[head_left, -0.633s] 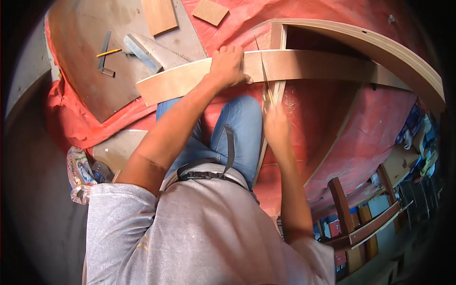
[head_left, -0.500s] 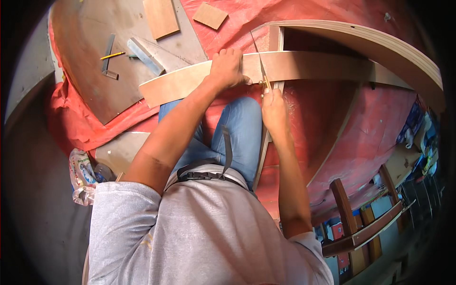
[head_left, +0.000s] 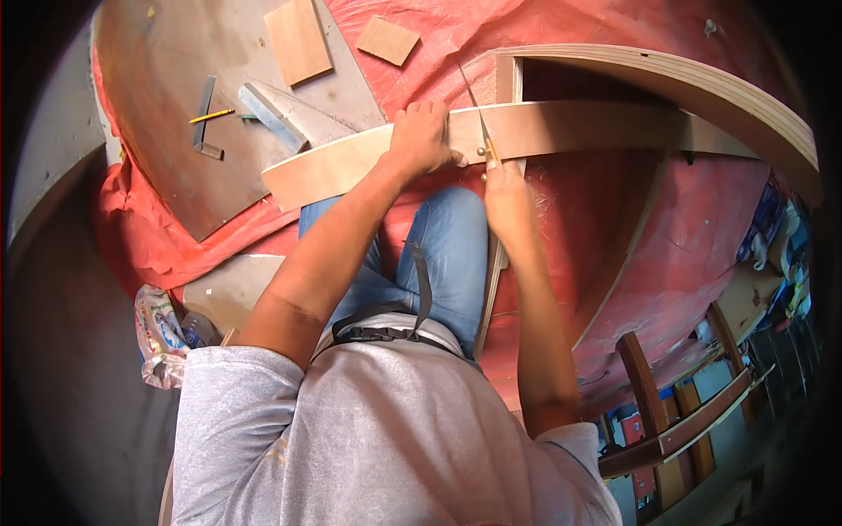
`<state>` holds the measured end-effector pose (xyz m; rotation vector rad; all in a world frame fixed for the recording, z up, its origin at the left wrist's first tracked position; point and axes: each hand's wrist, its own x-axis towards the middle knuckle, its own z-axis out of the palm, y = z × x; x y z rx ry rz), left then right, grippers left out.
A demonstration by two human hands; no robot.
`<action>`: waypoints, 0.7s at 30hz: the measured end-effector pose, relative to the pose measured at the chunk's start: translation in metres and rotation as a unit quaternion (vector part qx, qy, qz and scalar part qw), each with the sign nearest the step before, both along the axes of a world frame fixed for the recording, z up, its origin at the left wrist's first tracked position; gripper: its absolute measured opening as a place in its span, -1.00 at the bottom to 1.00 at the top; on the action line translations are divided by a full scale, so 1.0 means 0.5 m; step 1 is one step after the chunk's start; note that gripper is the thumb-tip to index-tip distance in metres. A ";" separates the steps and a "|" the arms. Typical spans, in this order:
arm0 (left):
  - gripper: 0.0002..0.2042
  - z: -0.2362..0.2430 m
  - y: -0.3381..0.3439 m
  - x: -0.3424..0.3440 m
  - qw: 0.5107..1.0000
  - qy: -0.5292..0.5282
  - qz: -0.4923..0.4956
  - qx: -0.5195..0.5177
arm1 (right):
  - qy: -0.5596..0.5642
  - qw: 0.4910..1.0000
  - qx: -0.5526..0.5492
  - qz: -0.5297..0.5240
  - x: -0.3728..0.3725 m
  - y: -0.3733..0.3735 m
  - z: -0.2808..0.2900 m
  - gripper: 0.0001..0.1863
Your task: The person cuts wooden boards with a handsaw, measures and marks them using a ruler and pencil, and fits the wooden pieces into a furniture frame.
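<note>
My left hand (head_left: 421, 138) is closed over a long curved plywood board (head_left: 579, 128), its fingers over the far edge and the thumb at the near edge. My right hand (head_left: 509, 193) grips the handle of a handsaw (head_left: 483, 128) close to the board's near edge. The narrow blade lies across the board, and its thin tip reaches past the far edge. Two small round brass-coloured knobs show beside the handle. The board's left end extends over my knee. Whether the blade has cut into the wood I cannot tell.
A thick curved laminated piece (head_left: 684, 72) arches over the board's right part. On a sheet (head_left: 175, 53) at the left lie a try square (head_left: 204, 118), a yellow pencil (head_left: 212, 115), a metal-faced block (head_left: 274, 118) and a wood block (head_left: 298, 42). Another block (head_left: 387, 40) rests on red sheeting (head_left: 438, 22).
The view has shifted slightly, so everything sits a little lower. My right hand and the saw have moved only slightly, and my left hand keeps its grip on the board.
</note>
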<state>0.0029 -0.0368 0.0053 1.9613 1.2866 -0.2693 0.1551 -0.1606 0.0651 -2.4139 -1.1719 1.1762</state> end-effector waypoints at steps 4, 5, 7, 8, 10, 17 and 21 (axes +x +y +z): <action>-0.14 -0.006 0.000 0.001 1.000 -0.019 0.001 0.005 | 0.013 0.996 -0.088 0.008 0.009 -0.079 0.217 -0.61; -0.15 -0.009 -0.001 0.002 1.000 -0.026 0.012 0.009 | 0.028 0.991 -0.132 -0.024 0.007 -0.087 0.234 -0.63; -0.15 -0.014 -0.004 0.004 1.000 -0.019 0.008 0.004 | 0.045 0.981 -0.179 -0.061 0.000 -0.086 0.217 -0.64; -0.15 -0.014 -0.005 0.005 1.000 -0.010 0.006 0.007 | 0.042 0.992 -0.113 -0.038 -0.005 -0.071 0.169 -0.65; -0.13 -0.011 -0.004 0.006 1.000 -0.004 0.001 0.011 | 0.036 0.998 -0.042 -0.024 -0.002 -0.047 0.054 -0.66; -0.11 -0.004 0.001 0.002 1.000 -0.014 -0.002 -0.001 | 0.006 0.998 -0.028 0.054 0.021 -0.128 0.168 -0.64; -0.12 -0.014 -0.006 0.002 1.000 -0.014 -0.006 0.007 | 0.038 0.996 -0.067 0.032 0.008 -0.100 0.185 -0.63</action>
